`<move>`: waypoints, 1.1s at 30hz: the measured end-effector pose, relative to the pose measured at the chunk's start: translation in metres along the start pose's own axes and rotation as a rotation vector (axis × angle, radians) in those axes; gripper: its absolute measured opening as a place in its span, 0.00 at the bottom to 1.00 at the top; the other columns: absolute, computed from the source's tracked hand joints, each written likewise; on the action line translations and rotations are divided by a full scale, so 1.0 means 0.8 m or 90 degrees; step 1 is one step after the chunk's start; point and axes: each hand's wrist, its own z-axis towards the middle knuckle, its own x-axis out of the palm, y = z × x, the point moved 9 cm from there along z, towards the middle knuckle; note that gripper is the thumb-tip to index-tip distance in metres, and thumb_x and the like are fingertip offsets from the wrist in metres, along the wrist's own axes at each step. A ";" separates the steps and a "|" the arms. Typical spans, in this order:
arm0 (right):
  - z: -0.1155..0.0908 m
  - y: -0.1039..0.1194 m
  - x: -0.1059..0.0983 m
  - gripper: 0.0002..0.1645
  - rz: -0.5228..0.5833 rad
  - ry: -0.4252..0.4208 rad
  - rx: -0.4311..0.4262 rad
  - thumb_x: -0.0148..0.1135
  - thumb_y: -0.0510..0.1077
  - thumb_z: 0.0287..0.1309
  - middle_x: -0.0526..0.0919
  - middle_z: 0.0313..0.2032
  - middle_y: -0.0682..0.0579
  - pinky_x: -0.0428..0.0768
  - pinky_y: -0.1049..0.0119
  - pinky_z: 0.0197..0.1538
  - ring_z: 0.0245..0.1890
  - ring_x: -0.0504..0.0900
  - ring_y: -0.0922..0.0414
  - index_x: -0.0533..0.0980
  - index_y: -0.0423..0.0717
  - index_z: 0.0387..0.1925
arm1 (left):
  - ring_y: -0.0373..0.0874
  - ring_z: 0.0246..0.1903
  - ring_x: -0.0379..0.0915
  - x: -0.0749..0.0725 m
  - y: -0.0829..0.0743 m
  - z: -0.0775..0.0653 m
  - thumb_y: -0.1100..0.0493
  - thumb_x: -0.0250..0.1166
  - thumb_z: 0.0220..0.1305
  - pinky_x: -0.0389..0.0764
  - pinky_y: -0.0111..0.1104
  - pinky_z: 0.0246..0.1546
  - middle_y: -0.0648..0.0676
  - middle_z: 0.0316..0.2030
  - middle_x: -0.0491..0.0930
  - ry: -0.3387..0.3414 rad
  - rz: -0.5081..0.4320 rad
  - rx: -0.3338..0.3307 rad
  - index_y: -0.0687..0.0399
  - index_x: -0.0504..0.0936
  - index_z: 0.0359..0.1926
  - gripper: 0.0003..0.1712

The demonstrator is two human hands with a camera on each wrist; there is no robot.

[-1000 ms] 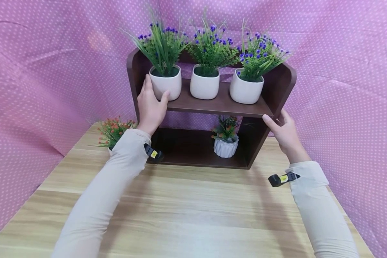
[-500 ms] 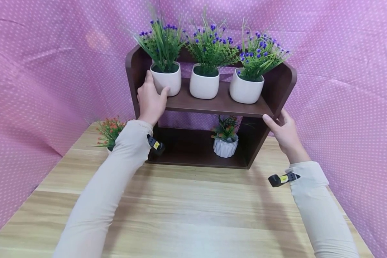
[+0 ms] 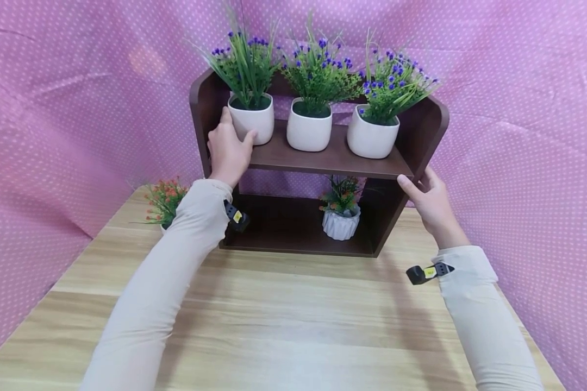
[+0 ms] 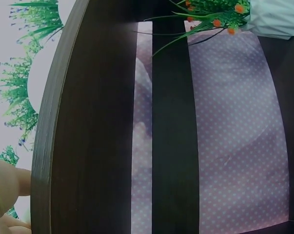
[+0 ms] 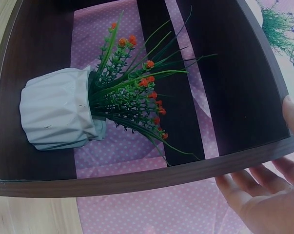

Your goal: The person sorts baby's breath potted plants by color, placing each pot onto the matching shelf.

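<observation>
My left hand point(image 3: 229, 151) grips the leftmost white flowerpot point(image 3: 256, 125), thumb across its front and fingers at its left side. Green grass and small purple flowers fill this pot, which stands on the upper board of a dark brown two-tier shelf point(image 3: 318, 161). At the shelf's right side panel, my right hand point(image 3: 434, 205) holds the edge, with the thumb at the front and the fingers round the outer face. In the right wrist view those fingers point(image 5: 237, 187) lie behind the panel. Two matching flowerpots, a middle one point(image 3: 309, 130) and a right one point(image 3: 373, 136), share the board.
A faceted white pot point(image 3: 341, 224) with orange flowers stands on the lower board, toward the right. Another orange-flowered plant point(image 3: 165, 201) is on the wooden table point(image 3: 293, 315) left of the shelf, partly behind my left sleeve. Pink dotted cloth point(image 3: 528, 108) hangs around the table.
My left hand and the leftmost flowerpot have shifted slightly back on the upper board, mostly in the first half second. My right hand stays at the side panel.
</observation>
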 end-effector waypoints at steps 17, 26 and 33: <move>-0.001 0.000 0.000 0.37 0.001 -0.001 -0.008 0.62 0.48 0.62 0.63 0.68 0.42 0.64 0.50 0.68 0.68 0.62 0.48 0.60 0.53 0.70 | 0.58 0.65 0.63 -0.004 -0.014 -0.017 0.50 0.66 0.60 0.65 0.44 0.66 0.63 0.69 0.60 -0.003 -0.012 0.062 0.67 0.55 0.71 0.47; -0.002 0.001 0.003 0.37 0.017 0.006 -0.010 0.62 0.46 0.63 0.63 0.68 0.41 0.65 0.52 0.69 0.68 0.62 0.49 0.60 0.52 0.71 | 0.54 0.71 0.49 -0.010 -0.032 -0.040 0.44 0.65 0.61 0.57 0.47 0.70 0.63 0.73 0.49 0.062 0.004 0.107 0.64 0.49 0.73 0.51; -0.003 0.001 0.002 0.37 0.014 0.005 -0.006 0.62 0.47 0.62 0.63 0.68 0.42 0.64 0.51 0.69 0.68 0.61 0.48 0.60 0.53 0.70 | 0.54 0.73 0.43 -0.021 -0.037 -0.063 0.40 0.64 0.60 0.51 0.48 0.72 0.62 0.73 0.49 0.110 0.024 0.161 0.64 0.50 0.73 0.53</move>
